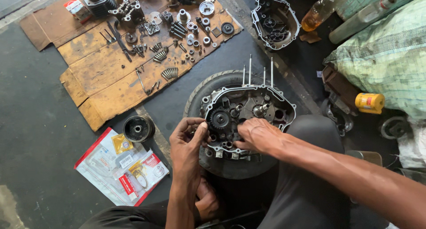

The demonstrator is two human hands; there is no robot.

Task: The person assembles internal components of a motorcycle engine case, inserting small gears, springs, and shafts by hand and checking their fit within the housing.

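Observation:
An open engine crankcase (284,105) lies flat on a black tyre (208,84), its gears and shafts exposed and four long studs (257,71) standing up at its far side. My left hand (188,138) pinches at the case's left rim beside a dark toothed gear (219,119). My right hand (257,136) rests fingers-down on the lower middle of the case, over small parts inside. What the fingertips hold is hidden.
A cardboard sheet (102,78) at upper left carries several bolts, washers, gears and a cylinder. A second case cover (275,20) lies at the top. A black round part (138,128) and a plastic packet of gaskets (117,167) sit left of me. Sacks, bottles and a yellow can (369,103) crowd the right.

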